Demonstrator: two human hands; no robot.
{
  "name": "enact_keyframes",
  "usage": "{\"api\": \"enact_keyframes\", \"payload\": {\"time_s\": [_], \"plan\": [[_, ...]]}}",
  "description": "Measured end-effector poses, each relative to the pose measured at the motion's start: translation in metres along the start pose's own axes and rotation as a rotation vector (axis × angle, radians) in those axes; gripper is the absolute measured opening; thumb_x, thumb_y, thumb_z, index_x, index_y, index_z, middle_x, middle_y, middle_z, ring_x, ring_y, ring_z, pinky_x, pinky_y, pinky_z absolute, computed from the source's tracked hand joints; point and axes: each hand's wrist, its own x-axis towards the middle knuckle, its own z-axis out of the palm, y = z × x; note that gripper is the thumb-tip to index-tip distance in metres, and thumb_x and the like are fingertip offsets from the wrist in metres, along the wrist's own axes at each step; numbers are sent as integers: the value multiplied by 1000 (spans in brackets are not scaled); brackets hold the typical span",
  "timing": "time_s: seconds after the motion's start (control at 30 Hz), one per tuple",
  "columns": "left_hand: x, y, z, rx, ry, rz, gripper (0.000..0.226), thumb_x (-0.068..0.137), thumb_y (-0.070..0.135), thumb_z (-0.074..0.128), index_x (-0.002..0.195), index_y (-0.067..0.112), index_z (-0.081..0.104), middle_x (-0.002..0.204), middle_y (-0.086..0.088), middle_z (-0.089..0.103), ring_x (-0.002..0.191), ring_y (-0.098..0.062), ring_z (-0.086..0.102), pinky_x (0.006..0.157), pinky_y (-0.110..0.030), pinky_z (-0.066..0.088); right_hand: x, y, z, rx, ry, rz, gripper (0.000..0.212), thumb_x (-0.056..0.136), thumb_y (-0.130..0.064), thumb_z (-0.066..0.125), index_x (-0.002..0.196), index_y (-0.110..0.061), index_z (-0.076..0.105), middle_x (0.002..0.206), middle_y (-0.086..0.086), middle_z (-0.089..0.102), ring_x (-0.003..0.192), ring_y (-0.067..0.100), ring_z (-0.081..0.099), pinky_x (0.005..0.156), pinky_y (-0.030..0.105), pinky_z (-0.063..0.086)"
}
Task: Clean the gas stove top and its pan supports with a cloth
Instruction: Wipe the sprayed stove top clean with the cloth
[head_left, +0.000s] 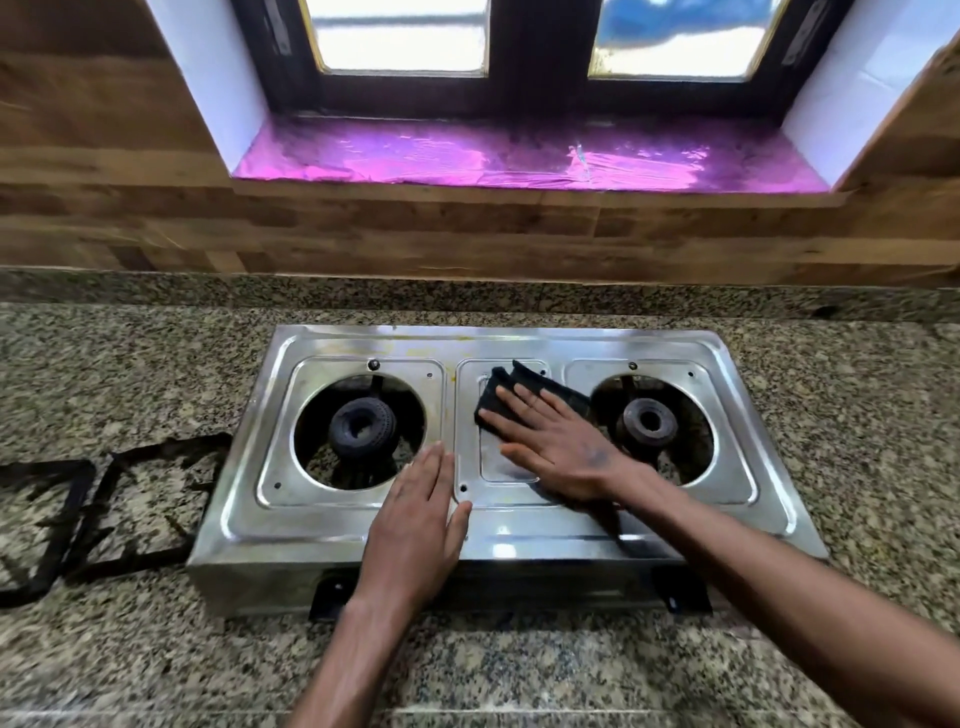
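A speckled granite countertop (571, 670) carries a steel two-burner gas stove (332, 530), set near the middle towards the back wall. Two black pan supports (98, 512) lie flat on the granite just left of the stove, side by side.

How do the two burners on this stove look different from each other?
The left burner looks black all over, while the right burner looks brownish, rust-toned. The left burner is in full view; the right hand and the dark cloth reach over the edge of the right burner's opening. Both are ring-shaped, with no pan support on top.
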Motion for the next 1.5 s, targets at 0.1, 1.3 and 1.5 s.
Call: {"api": "enact_keyframes", "payload": {"time_s": [0.1, 1.3, 1.5], "plan": [[-1, 4, -1, -43, -6, -3, 62, 98, 42, 28, 147, 7, 40, 156, -9, 34, 146, -20, 30, 119, -33, 21, 29, 12, -8, -28, 24, 158, 57, 102, -59, 10, 156, -43, 0, 167, -2, -11, 152, 14, -16, 122, 37, -14], [-38, -11, -26, 76, -105, -394, 71, 96, 47, 8, 156, 11, -4, 164, -4, -7, 151, -16, -7, 122, -36, -5, -49, -77, 22, 291, 481, 230, 34, 89, -20, 57, 122, -18, 64, 123, 4, 63, 119, 25, 53, 96, 40, 48], [-28, -21, -23, 69, -44, -567, 66, 103, 39, 19, 154, 4, -5, 163, -13, -6, 151, -23, -8, 123, -41, -2, -40, -87, 36, 93, 377, 259, 29, 88, -26, 50, 117, -22, 52, 125, 3, 49, 124, 27, 44, 99, 42, 38]]}}
